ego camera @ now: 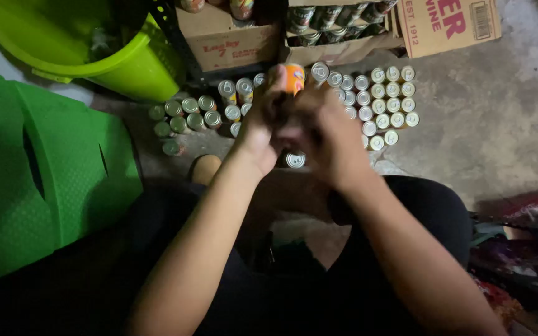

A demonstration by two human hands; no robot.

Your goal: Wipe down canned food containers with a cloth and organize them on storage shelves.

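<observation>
Far left: green plastic stool (51, 174) lying on its side, lime bucket (88, 46) above it. Next, a cluster of green-labelled cans (182, 115) on the concrete floor (499, 112), roughly ten, upright, lids up. Centre: left hand (259, 127) and right hand (325, 134) pressed together, fingers curled shut around one orange-labelled can (294, 78). Can's long axis runs near vertical in frame, top end pointing away from the person toward the boxes; only the upper part shows above the fingers. One loose can (295, 160) sits just below the hands. Right: silver-topped cans (384, 102) in tidy rows, about 25 visible. Top edge: two brown cartons (231, 43), one open holding more cans, plus a third carton (449, 25) with red print.
</observation>
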